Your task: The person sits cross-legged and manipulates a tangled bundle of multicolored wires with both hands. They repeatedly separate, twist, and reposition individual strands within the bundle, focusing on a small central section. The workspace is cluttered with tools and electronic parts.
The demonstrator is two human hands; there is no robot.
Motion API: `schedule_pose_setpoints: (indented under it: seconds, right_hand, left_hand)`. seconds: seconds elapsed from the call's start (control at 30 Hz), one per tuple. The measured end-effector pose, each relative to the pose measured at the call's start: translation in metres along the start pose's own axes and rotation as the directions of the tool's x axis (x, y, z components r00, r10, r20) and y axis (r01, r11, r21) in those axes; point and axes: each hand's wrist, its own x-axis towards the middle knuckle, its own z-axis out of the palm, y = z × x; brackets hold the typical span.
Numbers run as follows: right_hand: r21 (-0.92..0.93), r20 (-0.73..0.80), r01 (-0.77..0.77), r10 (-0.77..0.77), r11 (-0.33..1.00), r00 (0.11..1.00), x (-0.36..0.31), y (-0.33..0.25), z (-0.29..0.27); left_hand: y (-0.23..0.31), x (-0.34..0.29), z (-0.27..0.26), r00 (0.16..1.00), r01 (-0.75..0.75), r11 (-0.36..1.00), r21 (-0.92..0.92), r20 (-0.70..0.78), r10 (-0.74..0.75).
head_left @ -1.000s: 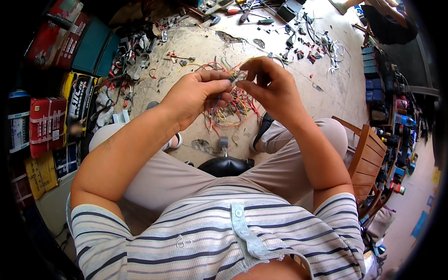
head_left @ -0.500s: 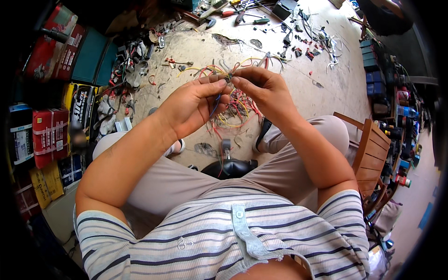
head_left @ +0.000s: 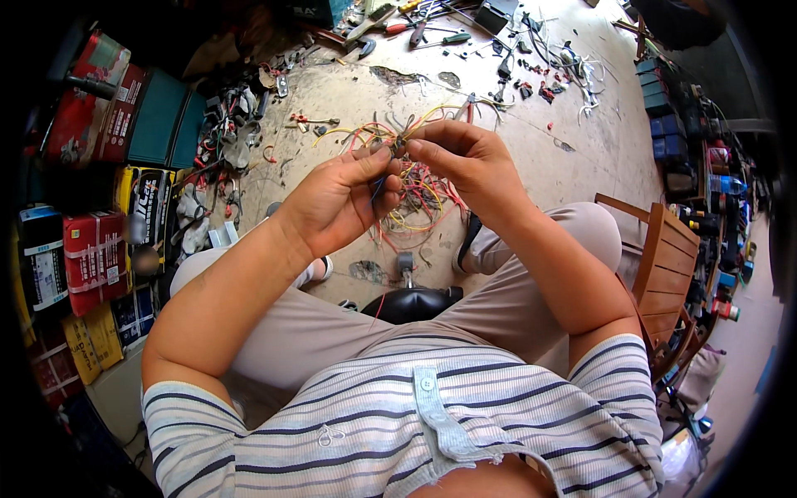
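Observation:
Both my hands meet in front of me above a tangle of red, yellow and blue wires on the floor. My left hand pinches thin wires between thumb and forefinger, with its other fingers curled loosely and a blue wire running down beside them. Close against it, my right hand is also closed in a pinch on the wires. Yellow, red and grey wire ends fan out beyond my fingertips. The exact spot they grip is small and partly covered by the fingers.
Screwdrivers and other tools lie at the far side of the floor, with wire scraps to their right. Stacked boxes line the left. A wooden chair stands at my right, and a black seat is between my legs.
My fingertips have shifted slightly left and remain together on the wires. A red wire hanging toward the black seat has swung a little left.

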Motion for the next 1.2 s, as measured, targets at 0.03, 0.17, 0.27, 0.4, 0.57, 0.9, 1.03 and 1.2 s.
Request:
schedule_pose_setpoints:
  seconds: [0.03, 0.17, 0.27, 0.4, 0.57, 0.9, 1.03, 1.2]
  right_hand:
    - [-0.026, -0.002, 0.006, -0.006, 1.0, 1.0, 0.0, 0.001, 0.0]
    - [-0.023, -0.016, 0.017, -0.017, 1.0, 1.0, 0.001, 0.004, -0.001]
    - [-0.071, -0.01, 0.025, -0.026, 0.997, 1.0, 0.001, 0.005, -0.002]
    - [-0.227, 0.0, 0.048, -0.05, 0.973, 0.999, -0.001, 0.004, -0.002]
    - [-0.404, 0.018, 0.085, -0.085, 0.911, 0.996, -0.003, 0.005, 0.001]
    - [-0.733, -0.091, -0.045, -0.032, 0.679, 0.995, 0.01, 0.029, -0.019]
    - [-0.777, -0.079, -0.023, -0.061, 0.629, 0.995, 0.011, 0.031, -0.025]
    - [-0.763, -0.092, -0.075, 0.007, 0.642, 0.996, 0.01, 0.028, -0.026]
  left_hand:
    - [0.0, 0.0, 0.0, 1.0, 0.003, 1.0, 0.014, 0.004, -0.003]
    - [0.0, 0.0, 0.003, 1.0, -0.012, 0.997, 0.078, -0.008, 0.012]
    - [-0.001, 0.0, 0.005, 0.997, -0.061, 0.984, 0.169, -0.044, 0.069]
    - [-0.003, -0.002, 0.009, 0.985, -0.102, 0.956, 0.276, -0.109, 0.136]
    - [-0.005, -0.002, 0.007, 0.97, -0.149, 0.93, 0.337, -0.134, 0.203]
    - [0.007, -0.007, 0.002, 0.927, -0.287, 0.903, 0.319, -0.147, 0.346]
    - [0.001, -0.007, -0.002, 0.91, -0.303, 0.881, 0.362, -0.164, 0.381]
    - [0.0, -0.006, 0.0, 0.862, -0.374, 0.806, 0.459, -0.148, 0.485]
